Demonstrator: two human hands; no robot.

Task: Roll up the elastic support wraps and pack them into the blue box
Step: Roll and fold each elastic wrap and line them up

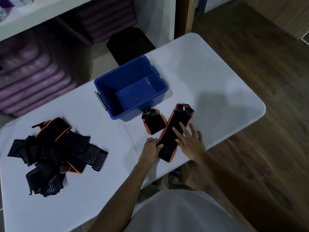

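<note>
Two wraps lie just in front of the box (132, 87), on its right side: a long wrap (173, 133) stretched out flat and aslant, and a short wrap (153, 122) beside it, touching its left edge. The left hand (151, 146) pinches the long wrap's near end, fingers curled over the edge. The right hand (190, 139) lies spread and flat, its fingertips (180, 123) pressing the strip's middle against the table (209, 77). The box stands bare inside, so no roll is packed yet. Well to the left of the box, a pile (53, 154) of loose wraps waits in a tangle.

The step in hand looks like starting the roll from the near end. The fabric is elastic, so a loose first turn would likely spring open once released. If the right hand lifts too soon, the strip may skew and the roll come out cone-shaped, packing badly. The short wrap sits against the strip and could be dragged along. Tangled straps in the pile may snag each other when one is pulled out.
</note>
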